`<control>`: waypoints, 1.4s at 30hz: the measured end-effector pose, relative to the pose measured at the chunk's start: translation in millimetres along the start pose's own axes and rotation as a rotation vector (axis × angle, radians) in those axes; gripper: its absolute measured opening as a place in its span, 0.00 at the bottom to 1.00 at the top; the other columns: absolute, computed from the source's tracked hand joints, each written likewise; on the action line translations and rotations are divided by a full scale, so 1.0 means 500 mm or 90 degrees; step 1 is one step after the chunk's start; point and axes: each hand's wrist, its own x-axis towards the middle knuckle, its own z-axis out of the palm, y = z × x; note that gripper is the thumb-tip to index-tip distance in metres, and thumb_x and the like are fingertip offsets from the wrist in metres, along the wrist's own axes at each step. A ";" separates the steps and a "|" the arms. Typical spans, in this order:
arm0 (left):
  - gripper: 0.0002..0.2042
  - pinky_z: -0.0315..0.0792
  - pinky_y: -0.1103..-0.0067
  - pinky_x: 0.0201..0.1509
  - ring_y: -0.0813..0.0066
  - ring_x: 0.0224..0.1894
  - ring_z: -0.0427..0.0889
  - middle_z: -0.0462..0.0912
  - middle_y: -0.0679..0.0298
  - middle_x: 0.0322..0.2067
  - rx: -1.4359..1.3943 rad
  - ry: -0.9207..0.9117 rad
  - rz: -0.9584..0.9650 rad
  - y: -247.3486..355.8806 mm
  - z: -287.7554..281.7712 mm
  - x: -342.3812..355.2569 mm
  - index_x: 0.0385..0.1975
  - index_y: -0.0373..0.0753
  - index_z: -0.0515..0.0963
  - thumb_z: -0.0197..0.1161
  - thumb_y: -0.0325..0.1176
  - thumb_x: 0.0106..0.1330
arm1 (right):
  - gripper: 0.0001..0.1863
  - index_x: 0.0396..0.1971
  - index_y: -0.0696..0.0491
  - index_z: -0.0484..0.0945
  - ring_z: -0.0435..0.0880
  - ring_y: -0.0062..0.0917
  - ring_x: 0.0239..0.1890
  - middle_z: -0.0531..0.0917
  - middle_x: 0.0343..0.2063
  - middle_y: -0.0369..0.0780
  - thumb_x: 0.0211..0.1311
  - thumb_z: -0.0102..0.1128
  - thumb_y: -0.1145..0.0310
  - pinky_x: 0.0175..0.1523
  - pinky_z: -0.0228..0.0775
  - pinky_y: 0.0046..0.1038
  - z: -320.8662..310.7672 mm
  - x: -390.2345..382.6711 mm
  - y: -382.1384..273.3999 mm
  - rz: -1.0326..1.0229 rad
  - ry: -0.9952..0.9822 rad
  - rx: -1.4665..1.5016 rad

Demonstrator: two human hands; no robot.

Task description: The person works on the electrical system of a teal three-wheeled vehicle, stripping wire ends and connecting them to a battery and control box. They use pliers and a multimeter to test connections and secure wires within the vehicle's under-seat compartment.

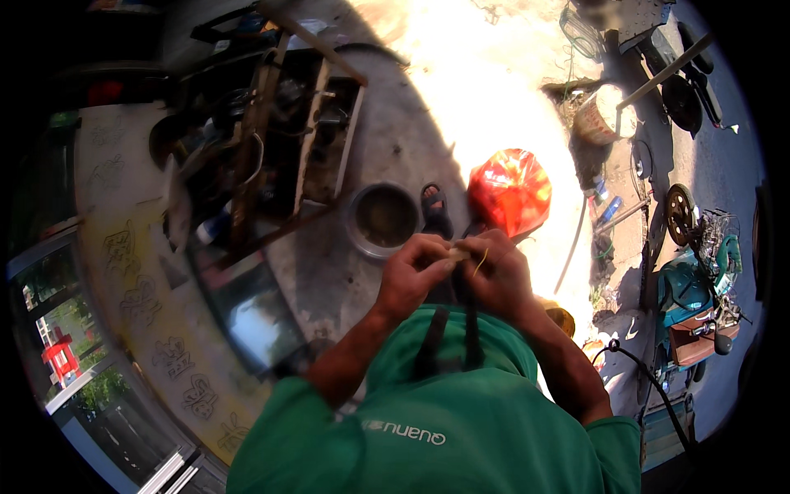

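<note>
My left hand (415, 270) and my right hand (498, 272) meet at waist height over my green apron, both with fingers closed on a small pale yellowish item (456, 254). A thin yellow strand (481, 263) hangs out by my right thumb; what exactly the item is, I cannot make out. Below and beyond them are my sandalled foot (434, 206), a round metal basin (356, 216) with murky contents on the left, and a full red plastic bag (510, 188) on the right.
A cluttered rusty frame (321, 123) stands at upper left, beside a glass panel (251, 313) and a pale board (140, 239) with drawings. On the right are a white bucket (597, 115), a hose (576, 239) and a teal scooter (687, 284) along the sunlit ground's edge.
</note>
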 end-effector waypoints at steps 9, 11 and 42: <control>0.02 0.73 0.78 0.48 0.73 0.43 0.77 0.77 0.59 0.45 -0.267 -0.013 -0.132 -0.016 -0.014 0.018 0.34 0.35 0.76 0.62 0.24 0.64 | 0.14 0.42 0.57 0.81 0.82 0.29 0.30 0.80 0.34 0.43 0.54 0.67 0.77 0.32 0.74 0.27 -0.001 0.030 -0.009 -0.044 -0.067 0.013; 0.02 0.74 0.76 0.49 0.70 0.44 0.78 0.77 0.57 0.46 -0.298 -0.023 -0.135 -0.012 -0.019 0.027 0.34 0.36 0.75 0.60 0.24 0.65 | 0.14 0.42 0.56 0.81 0.82 0.32 0.31 0.80 0.34 0.43 0.54 0.67 0.76 0.33 0.75 0.29 0.000 0.040 0.000 -0.066 -0.065 -0.013; 0.09 0.70 0.82 0.31 0.82 0.32 0.78 0.81 0.67 0.32 0.145 0.390 -0.316 -0.453 -0.683 0.800 0.40 0.36 0.78 0.62 0.34 0.66 | 0.09 0.35 0.55 0.79 0.68 0.10 0.16 0.79 0.23 0.32 0.64 0.60 0.65 0.22 0.57 0.14 0.419 0.558 0.615 0.748 -0.049 0.505</control>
